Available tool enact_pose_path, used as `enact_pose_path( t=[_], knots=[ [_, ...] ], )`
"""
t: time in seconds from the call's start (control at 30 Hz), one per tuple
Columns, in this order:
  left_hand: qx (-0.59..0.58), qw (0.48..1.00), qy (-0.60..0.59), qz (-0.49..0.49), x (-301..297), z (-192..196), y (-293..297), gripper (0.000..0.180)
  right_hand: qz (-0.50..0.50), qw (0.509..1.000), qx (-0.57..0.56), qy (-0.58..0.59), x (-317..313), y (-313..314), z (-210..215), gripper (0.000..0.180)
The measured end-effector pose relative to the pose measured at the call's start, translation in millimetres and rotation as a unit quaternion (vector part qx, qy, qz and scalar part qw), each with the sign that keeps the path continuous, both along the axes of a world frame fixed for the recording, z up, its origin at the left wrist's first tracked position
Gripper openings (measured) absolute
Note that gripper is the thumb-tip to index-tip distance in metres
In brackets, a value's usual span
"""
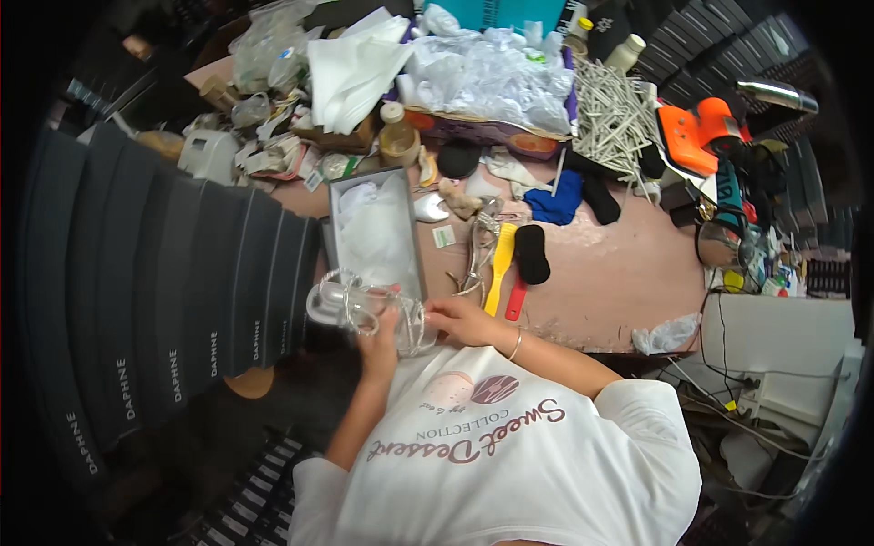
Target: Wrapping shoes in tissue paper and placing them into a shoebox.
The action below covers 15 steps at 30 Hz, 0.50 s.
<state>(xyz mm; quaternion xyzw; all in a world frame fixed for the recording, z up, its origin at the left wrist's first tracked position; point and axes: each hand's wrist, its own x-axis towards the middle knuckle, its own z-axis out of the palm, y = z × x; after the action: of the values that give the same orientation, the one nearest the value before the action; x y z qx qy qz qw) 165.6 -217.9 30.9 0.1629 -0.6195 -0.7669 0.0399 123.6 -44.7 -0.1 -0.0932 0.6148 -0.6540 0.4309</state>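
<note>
A sandal point(339, 303) with a pale sole, clear parts and silvery rope-like straps is held in front of my chest. My left hand point(386, 329) is closed around its middle. My right hand point(458, 318) pinches at the sandal's near end, by the straps; its fingertips are partly hidden. Just beyond my hands is an open grey shoe box point(416, 238) with white tissue paper point(375, 223) inside. A second silvery sandal point(484, 244) lies on the table, beside a yellow-handled brush point(500, 268), a black oval pad point(533, 255) and a red strip-shaped tool point(516, 300).
Dark shoe boxes point(187, 282) are stacked along the left. At the back of the pink table point(628, 282) stand a carton of crumpled plastic point(487, 77), white sheets point(357, 68) and a heap of white sticks point(614, 118). An orange device point(687, 139) sits back right; a blue cloth point(555, 200) lies nearer.
</note>
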Motion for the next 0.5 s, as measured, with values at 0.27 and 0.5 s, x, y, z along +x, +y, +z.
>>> enact_pose_path(
  t=[0.27,0.5],
  knots=[
    [0.230,0.972,-0.053,0.004,-68.5,13.2,18.7,0.041,-0.266,0.749,0.473,0.380,-40.8,113.4,-32.1,0.066],
    [0.234,0.971,-0.033,0.022,-120.0,9.2,14.4,0.024,-0.334,0.760,0.357,0.428,-98.3,106.2,-36.3,0.045]
  ],
)
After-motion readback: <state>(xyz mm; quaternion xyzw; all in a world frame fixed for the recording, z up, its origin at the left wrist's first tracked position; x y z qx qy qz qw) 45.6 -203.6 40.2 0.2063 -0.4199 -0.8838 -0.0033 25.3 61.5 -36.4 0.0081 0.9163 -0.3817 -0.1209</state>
